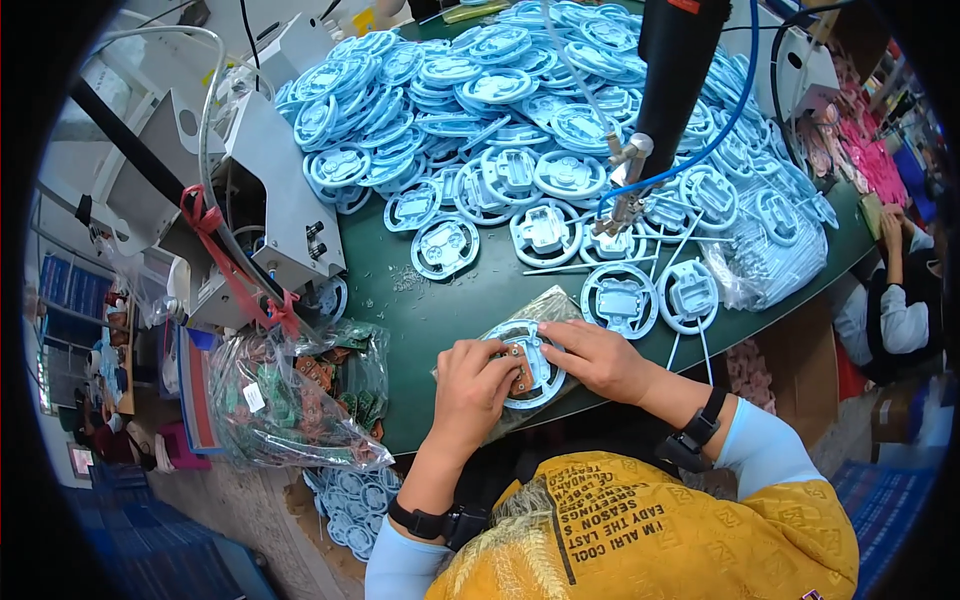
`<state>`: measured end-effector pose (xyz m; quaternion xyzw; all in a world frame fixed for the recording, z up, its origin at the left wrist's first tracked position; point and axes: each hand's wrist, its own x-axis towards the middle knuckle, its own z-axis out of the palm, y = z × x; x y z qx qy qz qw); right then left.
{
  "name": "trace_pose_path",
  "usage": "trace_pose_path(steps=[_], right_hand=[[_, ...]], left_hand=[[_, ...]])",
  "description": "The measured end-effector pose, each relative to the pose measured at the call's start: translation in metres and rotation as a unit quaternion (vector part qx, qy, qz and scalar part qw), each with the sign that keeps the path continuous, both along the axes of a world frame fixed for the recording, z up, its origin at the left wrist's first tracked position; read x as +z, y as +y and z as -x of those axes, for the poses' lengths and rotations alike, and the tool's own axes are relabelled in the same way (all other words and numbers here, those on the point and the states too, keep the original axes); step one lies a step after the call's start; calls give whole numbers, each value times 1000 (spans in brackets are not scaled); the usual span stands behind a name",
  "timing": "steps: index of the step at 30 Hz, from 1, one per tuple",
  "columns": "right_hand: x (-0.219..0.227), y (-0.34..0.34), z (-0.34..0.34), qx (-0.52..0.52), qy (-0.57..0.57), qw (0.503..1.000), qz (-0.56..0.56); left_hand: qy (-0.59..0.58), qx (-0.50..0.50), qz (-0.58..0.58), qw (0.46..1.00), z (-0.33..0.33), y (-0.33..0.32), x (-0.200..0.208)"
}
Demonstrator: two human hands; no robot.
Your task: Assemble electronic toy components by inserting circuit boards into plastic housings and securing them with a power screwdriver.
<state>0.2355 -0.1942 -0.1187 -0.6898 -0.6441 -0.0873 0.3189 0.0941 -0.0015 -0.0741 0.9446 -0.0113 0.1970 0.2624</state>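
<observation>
Carefully: both hands pinch one blue round frame (530, 362) at the desk (440, 310) edge.
Left hand (472, 385) presses a small brown board (520, 378), right hand (598, 358) closed on the rim; it might seat crooked or slip off.

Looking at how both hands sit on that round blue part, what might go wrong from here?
The small brown board under the left hand could slip out of the round blue part, which the right hand steadies near the green table's edge. The hanging black tool and its blue hose might snag a raised arm.

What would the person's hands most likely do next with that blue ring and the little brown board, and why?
Probably press the small brown board flat into the blue ring. The left hand has its fingertips on the board, which sits in the ring's middle, while the right hand steadies the ring's rim on the green table.
</observation>
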Motion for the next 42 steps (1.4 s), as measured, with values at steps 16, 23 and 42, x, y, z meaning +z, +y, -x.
trace_pose_path(steps=[16,23,42], right_hand=[[-4,0,-1,14,4,999,-42],[-6,0,1,11,-3,999,-37],[-5,-5,4,16,-15,999,-42]], left_hand=[[9,-35,-46,998,-10,-4,-1],[22,12,-104,994,-6,-15,1],[-14,27,-66,997,4,-20,-10]])
